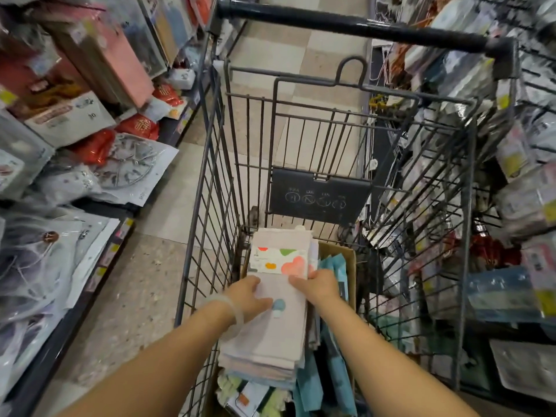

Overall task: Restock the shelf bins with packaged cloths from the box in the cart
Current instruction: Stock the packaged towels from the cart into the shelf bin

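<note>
Your 2 hands grip a stack of packaged cloths, and above that grip the cart is open right up to its handle bar. Wire walls close in just left and beyond your grip; the cardboard box edge and blue packs crowd its right.

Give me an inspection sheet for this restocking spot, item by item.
Surface: wire cart on a tiled aisle floor.
Job's things: stack of packaged cloths atop the cardboard box in the cart; blue packs beside it.
Clutter: loose packs at the cart's near end.
Grippers: left hand and right hand both grip the stack's top.
Cables: nothing seen.
Surroundings: stocked shelves left, hanging goods right.
</note>
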